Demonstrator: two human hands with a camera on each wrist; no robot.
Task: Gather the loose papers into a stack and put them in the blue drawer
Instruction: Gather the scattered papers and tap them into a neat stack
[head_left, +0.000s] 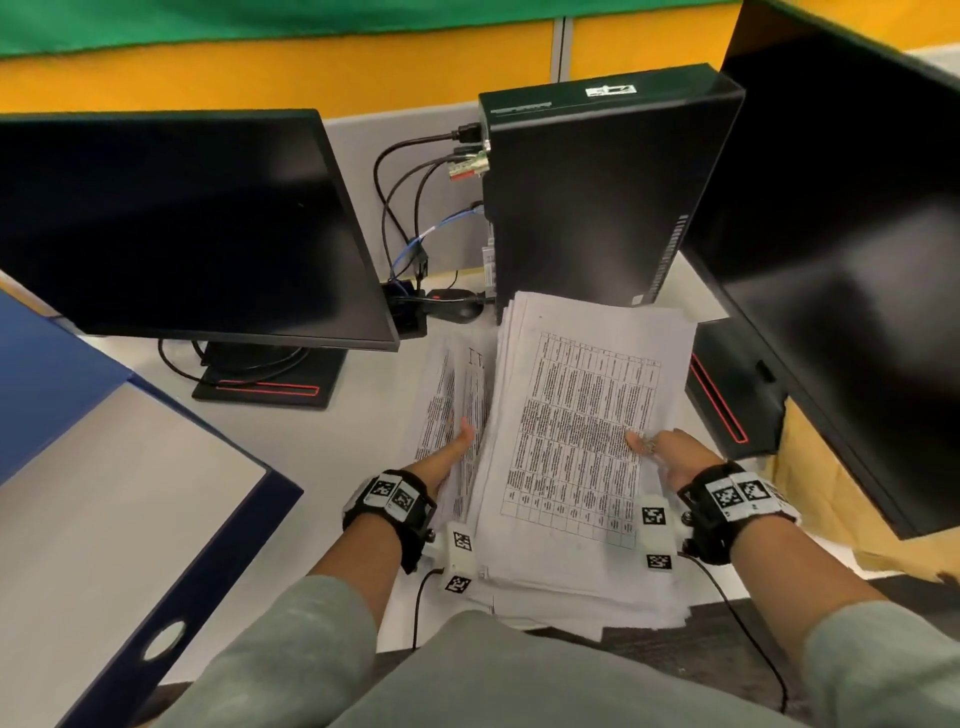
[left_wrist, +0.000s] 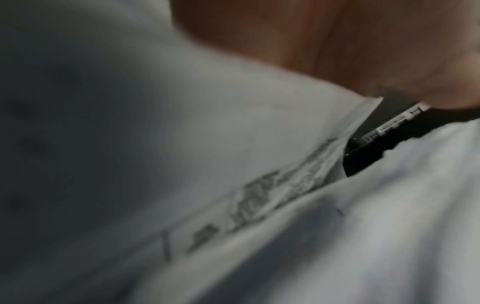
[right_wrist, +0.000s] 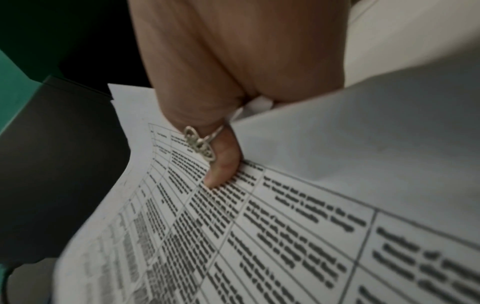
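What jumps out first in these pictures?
A thick stack of papers with a printed table on top fills the middle of the desk, with the left hand and right hand holding its sides. Dark monitors flank it, and an open blue drawer waits at the left.

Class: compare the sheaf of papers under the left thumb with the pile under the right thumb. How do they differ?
The left sheaf is narrow and stands tilted; the right pile lies broad and flat. The left sheaf shows text columns; the right pile shows a ruled table. The left hand grips one, the right hand the other. Both are printed white sheets.
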